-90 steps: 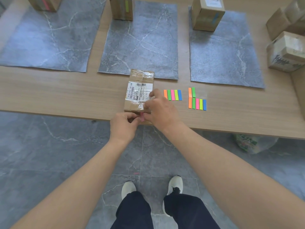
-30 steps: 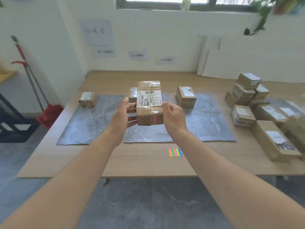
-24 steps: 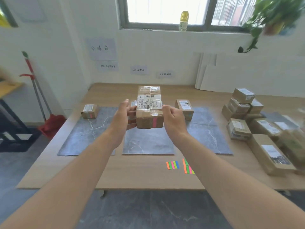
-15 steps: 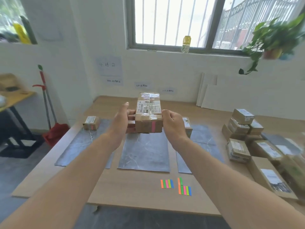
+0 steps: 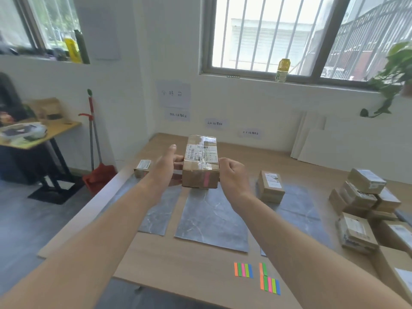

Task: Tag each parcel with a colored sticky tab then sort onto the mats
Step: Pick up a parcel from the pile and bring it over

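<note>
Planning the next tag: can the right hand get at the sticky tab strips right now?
Probably not yet: the right hand grips the pink-tabbed parcel with the left hand, above the mats. The sticky tab strips lie uncovered near the table edge; letting go would free it.

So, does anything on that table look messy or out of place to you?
Only small things. The right-hand set of sticky tabs is uneven: its orange and green tabs stick up past the rest, unlike the tidy set beside it. The tape on the held parcel is wrinkled. No spill or damage shows.
</note>
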Tool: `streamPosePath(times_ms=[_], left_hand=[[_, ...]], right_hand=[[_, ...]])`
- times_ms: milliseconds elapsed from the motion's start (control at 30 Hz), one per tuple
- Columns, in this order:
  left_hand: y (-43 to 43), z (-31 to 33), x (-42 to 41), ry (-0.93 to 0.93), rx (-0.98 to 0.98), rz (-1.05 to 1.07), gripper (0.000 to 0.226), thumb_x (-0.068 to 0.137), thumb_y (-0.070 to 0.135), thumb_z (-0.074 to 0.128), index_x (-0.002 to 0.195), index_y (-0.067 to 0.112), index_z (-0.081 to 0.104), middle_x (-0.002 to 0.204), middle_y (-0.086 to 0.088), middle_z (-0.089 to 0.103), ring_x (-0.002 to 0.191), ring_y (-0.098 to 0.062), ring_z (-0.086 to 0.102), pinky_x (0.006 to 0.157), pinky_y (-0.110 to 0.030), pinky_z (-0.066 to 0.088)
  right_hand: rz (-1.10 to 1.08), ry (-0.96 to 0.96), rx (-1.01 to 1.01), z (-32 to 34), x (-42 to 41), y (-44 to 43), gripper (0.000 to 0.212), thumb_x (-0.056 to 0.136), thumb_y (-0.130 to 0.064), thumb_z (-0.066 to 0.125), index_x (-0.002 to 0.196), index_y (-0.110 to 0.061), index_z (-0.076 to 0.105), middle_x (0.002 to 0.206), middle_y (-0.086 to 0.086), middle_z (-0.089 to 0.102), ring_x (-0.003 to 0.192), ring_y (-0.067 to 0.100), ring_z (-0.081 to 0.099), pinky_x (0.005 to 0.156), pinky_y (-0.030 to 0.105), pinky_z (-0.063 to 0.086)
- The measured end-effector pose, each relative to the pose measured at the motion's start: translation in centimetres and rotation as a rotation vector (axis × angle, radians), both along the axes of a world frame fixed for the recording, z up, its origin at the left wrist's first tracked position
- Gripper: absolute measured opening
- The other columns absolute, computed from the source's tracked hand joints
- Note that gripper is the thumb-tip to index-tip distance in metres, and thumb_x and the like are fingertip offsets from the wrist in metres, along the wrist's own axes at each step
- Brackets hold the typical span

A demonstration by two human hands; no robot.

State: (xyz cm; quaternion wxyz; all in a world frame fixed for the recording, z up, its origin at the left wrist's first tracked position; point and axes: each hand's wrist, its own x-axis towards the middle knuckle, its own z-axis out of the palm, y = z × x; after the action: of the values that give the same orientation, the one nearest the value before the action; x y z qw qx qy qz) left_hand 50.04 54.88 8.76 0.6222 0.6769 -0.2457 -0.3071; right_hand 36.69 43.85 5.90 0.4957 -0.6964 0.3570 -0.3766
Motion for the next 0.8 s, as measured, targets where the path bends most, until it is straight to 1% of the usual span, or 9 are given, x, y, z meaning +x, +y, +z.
streamPosePath(times_ms=[100, 200, 367, 433, 500, 600, 700, 733, 800], left_hand=[[1.0, -1.3, 3.6, 0.032, 0.02, 0.002, 0.06, 0.106, 0.052, 0.027, 0.117, 0.009, 0.067, 0.109, -0.008, 0.073, 0.101, -0.034, 0.07, 0.093, -0.041, 0.055], [1.8, -2.5, 8.2, 0.061, 0.026, -0.008, 0.06, 0.106, 0.052, 0.026, 0.116, 0.011, 0.068, 0.108, -0.008, 0.074, 0.1, -0.032, 0.07, 0.089, -0.038, 0.056], [2.6, -4.0, 17.1, 0.082, 0.058, -0.05, 0.061, 0.105, 0.055, 0.026, 0.114, 0.014, 0.07, 0.106, -0.008, 0.075, 0.094, -0.029, 0.071, 0.091, -0.041, 0.055], [2.8, -4.7, 20.4, 0.086, 0.071, -0.069, 0.061, 0.105, 0.054, 0.025, 0.115, 0.013, 0.07, 0.105, -0.008, 0.075, 0.091, -0.027, 0.071, 0.087, -0.039, 0.055], [2.9, -5.3, 23.8, 0.078, 0.094, -0.091, 0.062, 0.104, 0.055, 0.025, 0.116, 0.015, 0.071, 0.105, -0.007, 0.076, 0.092, -0.026, 0.071, 0.084, -0.036, 0.055], [2.5, -6.3, 27.8, 0.064, 0.118, -0.126, 0.064, 0.102, 0.058, 0.025, 0.116, 0.018, 0.073, 0.104, -0.003, 0.077, 0.099, -0.025, 0.072, 0.09, -0.038, 0.055], [1.2, -7.4, 30.6, 0.073, 0.128, -0.15, 0.063, 0.103, 0.057, 0.025, 0.115, 0.018, 0.073, 0.104, -0.002, 0.077, 0.099, -0.022, 0.072, 0.089, -0.038, 0.055], [0.6, -7.7, 31.3, 0.078, 0.131, -0.162, 0.063, 0.103, 0.057, 0.025, 0.115, 0.018, 0.072, 0.104, -0.002, 0.077, 0.099, -0.022, 0.072, 0.088, -0.037, 0.055], [-0.8, -8.4, 32.7, 0.095, 0.133, -0.176, 0.062, 0.104, 0.055, 0.025, 0.116, 0.016, 0.071, 0.106, -0.004, 0.077, 0.098, -0.024, 0.072, 0.085, -0.036, 0.055]], right_hand=[[0.013, 0.029, 0.027, -1.2, 4.0, 0.6, 0.03, 0.086, -0.028, 0.04, 0.069, -0.004, 0.039, 0.069, 0.003, 0.037, 0.066, 0.018, 0.031, 0.061, 0.038, 0.023], [-0.002, 0.069, 0.069, -2.5, 8.8, 1.2, 0.039, 0.081, -0.035, 0.039, 0.075, 0.002, 0.048, 0.07, 0.002, 0.046, 0.067, 0.018, 0.038, 0.061, 0.037, 0.029], [-0.056, 0.083, 0.11, -4.0, 16.7, 2.7, 0.034, 0.084, -0.033, 0.04, 0.071, -0.003, 0.047, 0.067, -0.002, 0.046, 0.065, 0.017, 0.038, 0.061, 0.036, 0.03], [-0.085, 0.087, 0.123, -4.6, 19.7, 3.3, 0.035, 0.086, -0.033, 0.042, 0.071, -0.003, 0.048, 0.066, -0.002, 0.047, 0.064, 0.017, 0.04, 0.061, 0.036, 0.031], [-0.103, 0.114, 0.14, -5.2, 22.5, 3.7, 0.039, 0.086, -0.037, 0.042, 0.074, -0.002, 0.055, 0.068, 0.006, 0.055, 0.065, 0.017, 0.045, 0.062, 0.036, 0.036], [-0.119, 0.147, 0.161, -6.2, 25.7, 3.8, 0.049, 0.082, -0.046, 0.038, 0.081, -0.003, 0.061, 0.077, 0.01, 0.068, 0.067, 0.021, 0.054, 0.064, 0.042, 0.044], [-0.133, 0.184, 0.171, -6.9, 28.2, 2.9, 0.056, 0.08, -0.05, 0.036, 0.088, -0.004, 0.066, 0.086, 0.009, 0.073, 0.083, 0.035, 0.065, 0.074, 0.053, 0.053], [-0.137, 0.187, 0.178, -7.1, 29.0, 2.5, 0.058, 0.079, -0.051, 0.035, 0.09, -0.004, 0.067, 0.087, 0.008, 0.074, 0.087, 0.034, 0.067, 0.078, 0.052, 0.055], [-0.143, 0.194, 0.185, -7.6, 30.4, 1.6, 0.058, 0.08, -0.051, 0.034, 0.09, -0.006, 0.068, 0.087, 0.003, 0.075, 0.085, 0.029, 0.068, 0.076, 0.048, 0.054]])
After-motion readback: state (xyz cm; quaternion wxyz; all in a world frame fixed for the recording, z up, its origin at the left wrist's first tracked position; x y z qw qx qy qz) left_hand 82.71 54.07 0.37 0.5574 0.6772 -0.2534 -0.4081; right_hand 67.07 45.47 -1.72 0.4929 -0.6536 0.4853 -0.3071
